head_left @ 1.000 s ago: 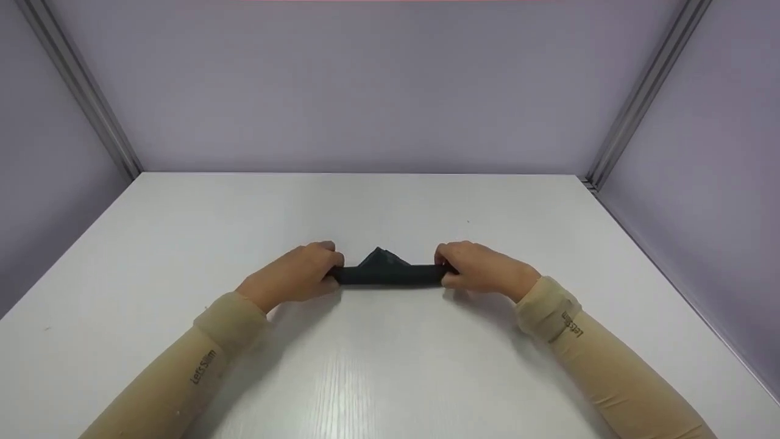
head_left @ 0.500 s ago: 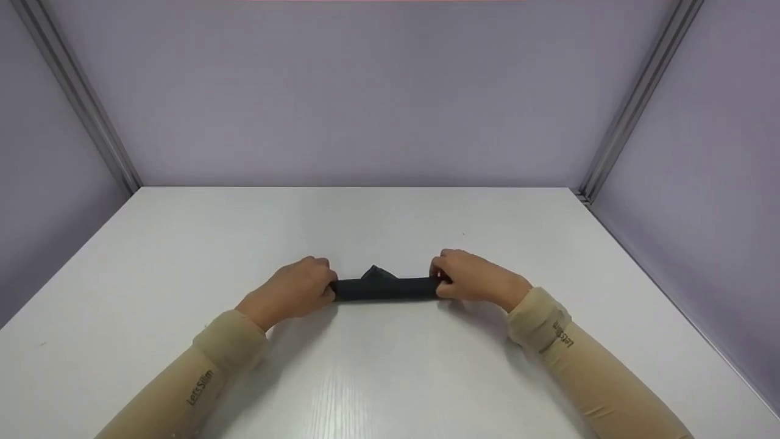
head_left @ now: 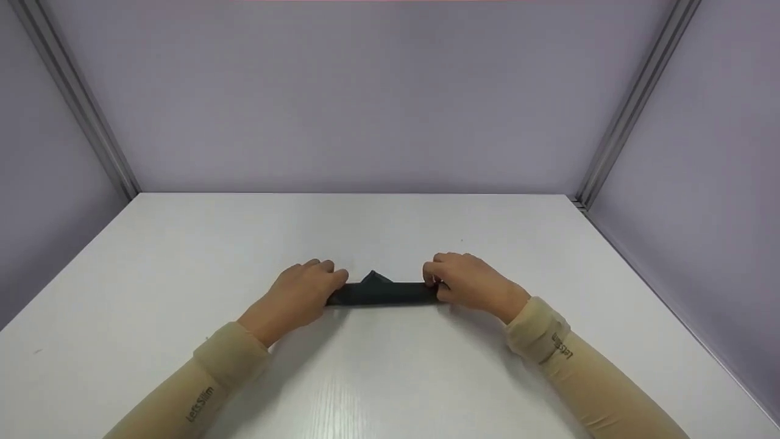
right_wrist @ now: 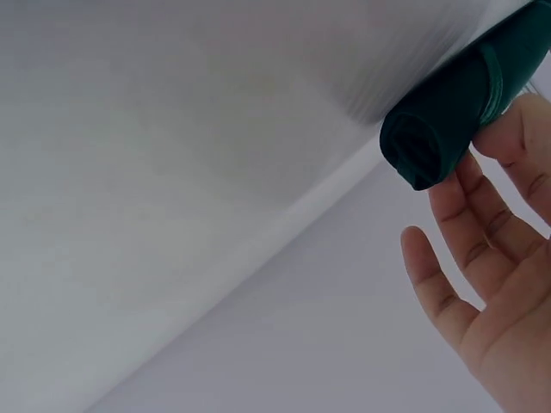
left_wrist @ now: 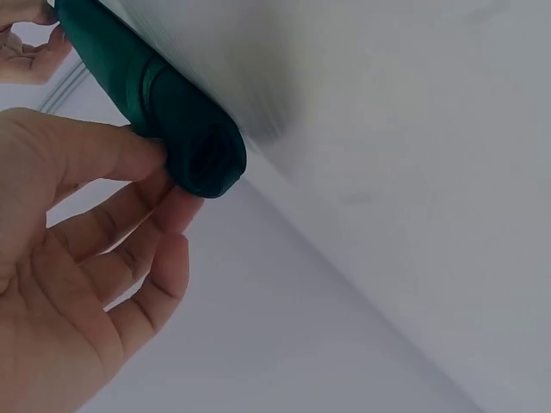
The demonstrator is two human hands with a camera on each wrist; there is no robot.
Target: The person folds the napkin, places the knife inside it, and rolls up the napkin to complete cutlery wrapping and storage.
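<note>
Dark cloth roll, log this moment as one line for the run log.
left hand: touches roll end | right hand: touches other end | dark cloth roll: nearly rolled up, small flap showing | on white table

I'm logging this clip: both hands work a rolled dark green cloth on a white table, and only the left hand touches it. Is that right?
Not quite: both hands touch it. The left hand is at one end of the rolled cloth and the right hand at the other, as the head view shows; the right wrist view shows fingers against the roll's end. The rest stands: dark green roll, white table.
</note>
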